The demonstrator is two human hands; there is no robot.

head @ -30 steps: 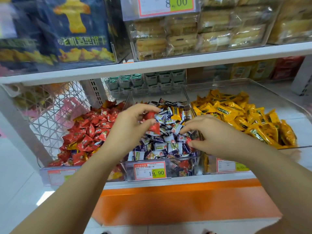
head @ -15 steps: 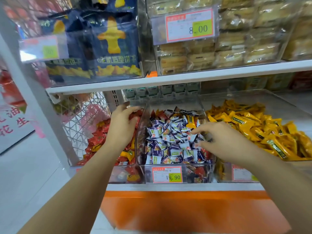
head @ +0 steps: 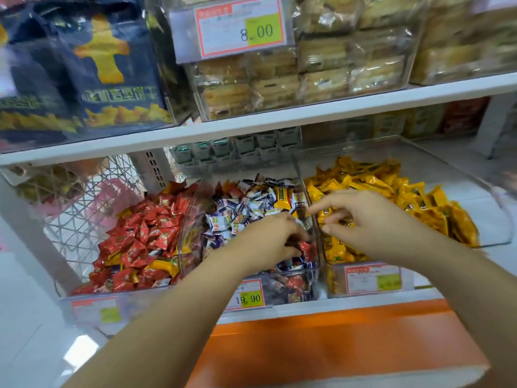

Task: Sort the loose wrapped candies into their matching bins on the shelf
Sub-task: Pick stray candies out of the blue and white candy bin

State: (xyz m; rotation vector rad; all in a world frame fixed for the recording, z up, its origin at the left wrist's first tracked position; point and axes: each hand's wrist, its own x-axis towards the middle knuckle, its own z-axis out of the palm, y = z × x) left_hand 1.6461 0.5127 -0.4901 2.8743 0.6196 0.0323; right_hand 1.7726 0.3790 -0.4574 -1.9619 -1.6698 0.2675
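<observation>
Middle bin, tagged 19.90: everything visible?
The middle bin is clear plastic, open-topped, on the lower shelf between the red-candy bin and the yellow-candy bin. Mostly purple-white candies fill it, with stray red candies and a yellow one. A 19.90 price tag sits on its front. The left-hand grip reaches in, fingers curled near its front right corner.

Two hands are in view: the left hand [head: 268, 242], pinching one red candy [head: 305, 247], and the right hand [head: 372, 222], just right of that grip. There are three clear bins: the middle bin [head: 291, 287] around the grip, the left bin [head: 92, 309] and the right bin [head: 498, 228]. There are three heaps, each too many to count: red candies [head: 145, 236] left of the grip, blue-and-white candies [head: 243, 211] around it, and yellow candies [head: 391, 191] right of it. One stray yellow candy [head: 281, 199] lies beyond the grip. There are four price tags: the 8.00 tag [head: 242, 28] above the grip, and the 19.90 tag [head: 249, 296], left tag [head: 98, 312] and right tag [head: 373, 280] below it.
</observation>
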